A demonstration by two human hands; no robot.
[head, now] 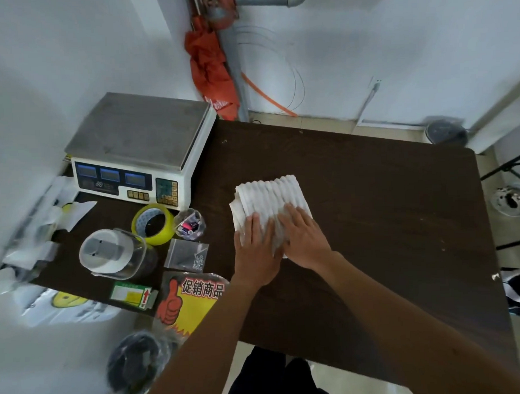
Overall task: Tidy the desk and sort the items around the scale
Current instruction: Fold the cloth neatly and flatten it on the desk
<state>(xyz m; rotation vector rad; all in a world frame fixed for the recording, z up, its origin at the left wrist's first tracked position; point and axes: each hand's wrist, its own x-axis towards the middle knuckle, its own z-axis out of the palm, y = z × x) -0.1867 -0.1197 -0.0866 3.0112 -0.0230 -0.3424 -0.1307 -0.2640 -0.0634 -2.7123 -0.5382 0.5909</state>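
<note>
Cloth point(270, 193), white, folded: on desk point(371, 207). Left hand point(256, 250), right hand point(303, 239): pressed flat on it, each grip apart. Scale point(138, 136): far left corner. Small bag point(187, 254) nearby, perhaps holding screws.

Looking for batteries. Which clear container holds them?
The small open cup beside the yellow tape roll; the larger jar has a white lid.

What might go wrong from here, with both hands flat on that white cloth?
1. If the left hand and right hand sweep the white cloth leftward, it might tip the small clear cup of batteries beside the yellow tape roll.
2. The promotional sign hangs over the front edge of the desk, so a nudge could probably send it to the floor.
</note>
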